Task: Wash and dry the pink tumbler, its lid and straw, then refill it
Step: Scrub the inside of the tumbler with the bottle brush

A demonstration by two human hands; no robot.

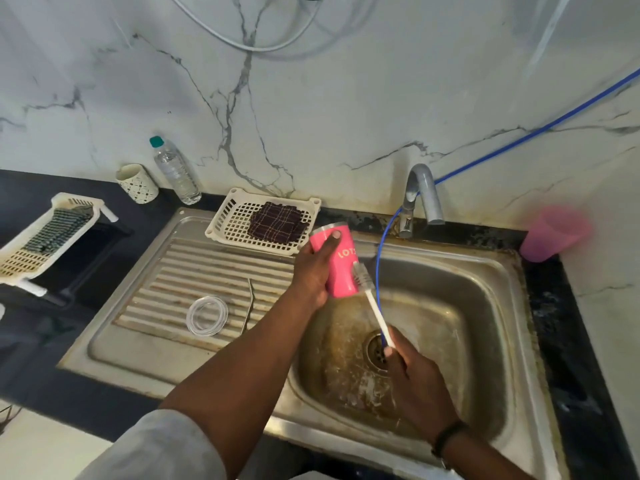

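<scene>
My left hand [313, 271] grips the pink tumbler [341, 268] above the left edge of the sink basin [478, 306], tilted with its steel rim pointing up and away. My right hand [415, 379] holds the white handle of a bottle brush [372, 299], whose bristle head rests against the tumbler's outer side. The clear lid [207, 316] lies flat on the ribbed drainboard [180, 271]. Beside it lies the bent metal straw [250, 306].
A white basket [228, 220] holding a dark checked cloth [278, 221] sits behind the drainboard. A water bottle [176, 171] and a patterned cup [137, 183] stand by the wall. The tap [420, 199], a blue hose [381, 244] and a pink plastic cup [554, 233] are at right. Another basket [45, 237] is at left.
</scene>
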